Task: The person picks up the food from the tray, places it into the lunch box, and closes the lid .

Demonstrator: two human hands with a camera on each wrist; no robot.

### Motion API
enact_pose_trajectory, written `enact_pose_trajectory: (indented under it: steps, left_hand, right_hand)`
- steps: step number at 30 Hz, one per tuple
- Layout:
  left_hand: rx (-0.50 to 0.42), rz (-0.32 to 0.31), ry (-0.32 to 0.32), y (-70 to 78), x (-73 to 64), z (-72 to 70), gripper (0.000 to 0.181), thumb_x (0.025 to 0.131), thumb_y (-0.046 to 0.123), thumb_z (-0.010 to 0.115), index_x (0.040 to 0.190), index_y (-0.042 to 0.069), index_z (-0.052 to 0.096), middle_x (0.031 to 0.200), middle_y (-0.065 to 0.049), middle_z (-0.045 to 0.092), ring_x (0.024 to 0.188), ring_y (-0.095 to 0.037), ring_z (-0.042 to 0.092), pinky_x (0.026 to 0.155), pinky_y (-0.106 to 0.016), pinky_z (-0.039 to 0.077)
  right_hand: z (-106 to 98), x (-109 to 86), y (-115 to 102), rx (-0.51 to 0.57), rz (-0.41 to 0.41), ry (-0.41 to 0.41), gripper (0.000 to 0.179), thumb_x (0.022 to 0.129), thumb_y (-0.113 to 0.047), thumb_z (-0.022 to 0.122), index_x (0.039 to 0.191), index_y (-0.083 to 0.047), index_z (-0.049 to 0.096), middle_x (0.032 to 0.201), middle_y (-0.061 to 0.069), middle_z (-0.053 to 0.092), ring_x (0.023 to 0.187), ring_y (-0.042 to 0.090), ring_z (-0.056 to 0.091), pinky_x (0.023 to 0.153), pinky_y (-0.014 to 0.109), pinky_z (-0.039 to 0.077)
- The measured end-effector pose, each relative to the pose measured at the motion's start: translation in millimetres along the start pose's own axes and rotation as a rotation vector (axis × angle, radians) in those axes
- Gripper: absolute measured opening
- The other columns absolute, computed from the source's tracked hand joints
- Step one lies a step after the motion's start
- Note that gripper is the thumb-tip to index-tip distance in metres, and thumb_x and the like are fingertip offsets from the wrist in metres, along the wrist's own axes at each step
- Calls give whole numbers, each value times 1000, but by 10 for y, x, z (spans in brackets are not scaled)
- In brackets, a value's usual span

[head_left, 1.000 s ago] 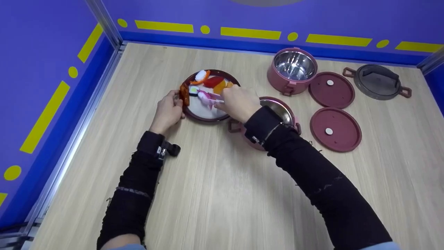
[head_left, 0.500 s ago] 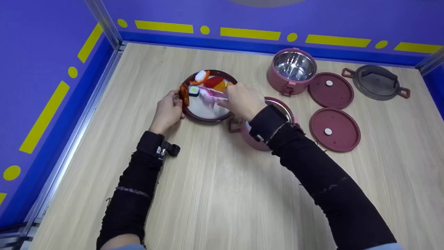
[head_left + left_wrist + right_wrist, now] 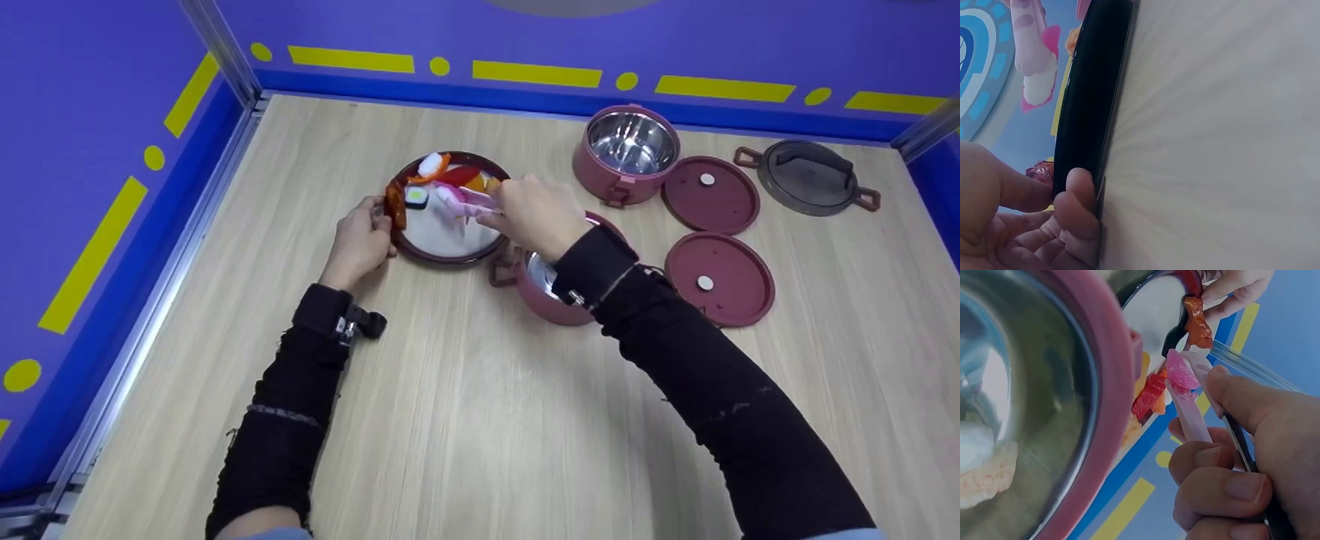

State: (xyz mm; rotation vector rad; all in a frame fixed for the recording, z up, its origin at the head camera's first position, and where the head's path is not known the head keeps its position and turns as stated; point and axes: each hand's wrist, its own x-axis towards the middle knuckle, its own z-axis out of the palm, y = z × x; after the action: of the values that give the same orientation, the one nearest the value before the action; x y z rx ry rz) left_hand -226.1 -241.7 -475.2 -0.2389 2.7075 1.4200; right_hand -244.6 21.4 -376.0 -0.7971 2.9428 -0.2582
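Both curled: left fingers (image 3: 1075,216) gripping plate (image 3: 435,235), right fingers (image 3: 1216,492) tongs (image 3: 1192,419).

Against your left hand (image 3: 358,244) sits a round brown-rimmed plate (image 3: 446,261); right of that stands a round pink metal-lined pot (image 3: 551,304), with a matching second pot (image 3: 596,176) behind it and two round maroon lids (image 3: 731,262) right of both.

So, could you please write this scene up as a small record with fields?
Left hand: grips the edge of the plate
Right hand: holds tongs
Tongs hold: pink-and-white piece, above the plate
Plate bears: sushi roll, reddish-brown piece, others
Near pot: uncovered, food pieces inside
Far pot: uncovered
Lids: two maroon lids and a grey lid, right of the pots
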Motion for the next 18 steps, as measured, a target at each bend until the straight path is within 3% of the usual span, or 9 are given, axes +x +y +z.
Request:
enact_pose_trajectory:
  steps: [8,14,18]
  left_hand:
    - [17,2,2,13,-22,-6,45,107,13,44,152,6,43,96,-10,65,64,-14,65,51,-22,48]
    - [22,14,14,38,-45,-18,44,106,12,45,149,4,46,97,-11,66,66,-14,67,52,-21,48]
    - [25,23,23,53,-59,-24,41,105,12,47,145,2,49,94,-11,68,66,-17,69,51,-20,49]
  right_hand:
    - [-93,-88,78,-11,7,20,38,99,-48,64,90,-12,73,73,4,59,67,23,55,52,36,39]
    - [-151,-147,142,22,0,60,33,97,-47,67,100,-15,76,74,2,60,67,22,54,53,38,42]
    - [-177,-206,186,5,10,73,40,97,-51,66,111,-15,77,76,3,60,66,23,53,53,37,40]
